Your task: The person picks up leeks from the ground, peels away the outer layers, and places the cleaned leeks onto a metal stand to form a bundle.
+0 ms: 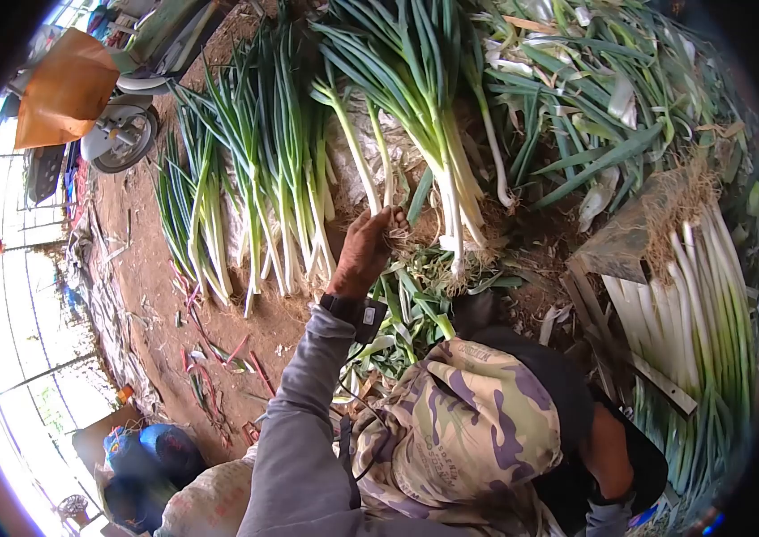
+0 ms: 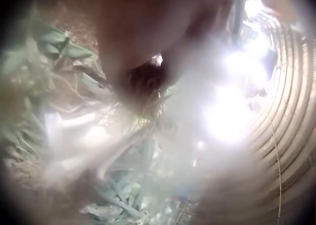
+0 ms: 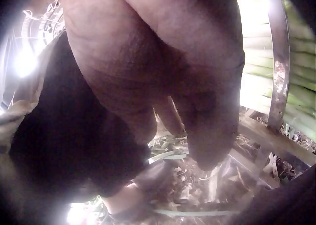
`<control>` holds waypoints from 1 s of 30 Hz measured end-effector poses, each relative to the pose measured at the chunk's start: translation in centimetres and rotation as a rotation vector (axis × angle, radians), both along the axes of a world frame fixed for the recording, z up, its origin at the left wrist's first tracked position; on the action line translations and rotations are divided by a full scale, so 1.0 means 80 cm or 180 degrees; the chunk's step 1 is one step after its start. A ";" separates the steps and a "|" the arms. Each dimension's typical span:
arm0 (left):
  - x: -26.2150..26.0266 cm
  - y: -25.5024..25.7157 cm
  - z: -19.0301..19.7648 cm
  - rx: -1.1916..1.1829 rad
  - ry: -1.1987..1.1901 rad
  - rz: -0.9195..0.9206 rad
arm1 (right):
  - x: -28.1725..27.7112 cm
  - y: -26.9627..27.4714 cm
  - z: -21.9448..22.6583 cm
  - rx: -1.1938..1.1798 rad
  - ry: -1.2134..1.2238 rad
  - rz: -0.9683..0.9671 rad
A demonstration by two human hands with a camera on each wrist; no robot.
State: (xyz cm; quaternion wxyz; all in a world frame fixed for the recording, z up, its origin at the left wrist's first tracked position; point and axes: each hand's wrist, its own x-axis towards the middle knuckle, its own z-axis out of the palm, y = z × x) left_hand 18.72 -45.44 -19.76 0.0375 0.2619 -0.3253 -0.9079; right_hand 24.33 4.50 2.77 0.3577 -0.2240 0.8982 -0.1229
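Heaps of green onions (image 1: 415,80) cover the earth floor (image 1: 142,268), with a trimmed white stack (image 1: 693,295) in a wooden frame (image 1: 617,259) at the right. A motorbike (image 1: 124,125) stands far left. The left hand (image 1: 363,252) grips the rooty base of one green onion bunch (image 1: 377,152) (roots blurred at the wrist camera). The right hand (image 3: 163,76) hangs near the lap, fingers loosely curled, holding nothing.
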 end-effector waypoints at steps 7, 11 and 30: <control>-0.002 0.012 0.032 -0.0031 -0.0249 -0.0370 | -0.016 -0.015 0.006 -0.0204 0.0281 0.0009; 0.013 0.042 -0.066 -0.0980 -0.0853 -0.0625 | -0.006 0.003 -0.013 -0.0044 0.0289 0.0067; 0.007 0.090 -0.056 -0.1024 -0.0584 -0.0322 | -0.113 -0.122 -0.077 -0.1648 -0.0244 -0.1051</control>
